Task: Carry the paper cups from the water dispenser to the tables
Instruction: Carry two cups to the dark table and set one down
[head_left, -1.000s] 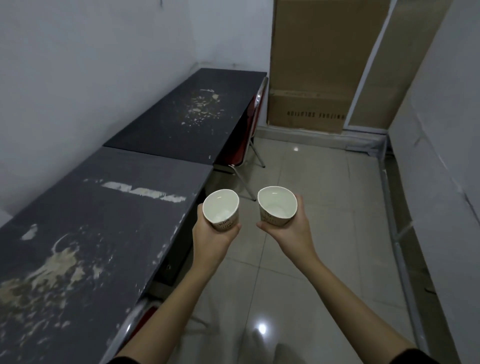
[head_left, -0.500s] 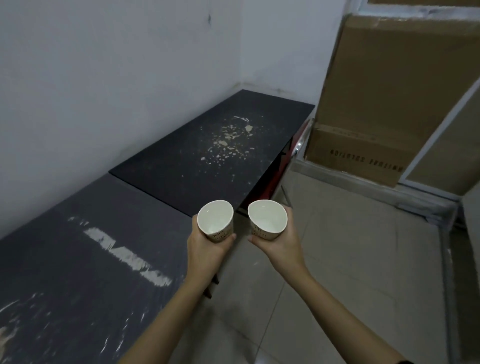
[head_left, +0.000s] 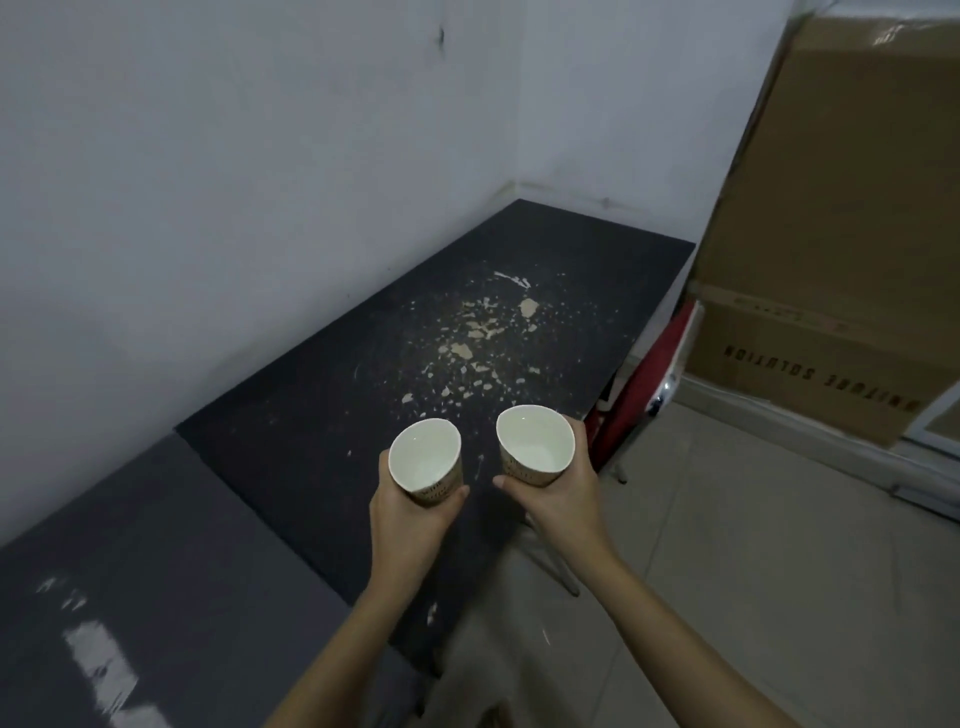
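Over dark table (head_left: 519, 291), left hand (head_left: 410, 519) and right hand (head_left: 561, 499), fingers each wrapped around one upright paper cup (head_left: 426, 462).

You have stepped closer: both paper cups, left cup (head_left: 425, 462) and right cup (head_left: 535, 446), now hover over the far black table (head_left: 405, 374), no longer over floor tiles.

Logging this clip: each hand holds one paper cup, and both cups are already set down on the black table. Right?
Not quite. The head view shows the left hand and right hand each holding a paper cup above the black table, not set down.
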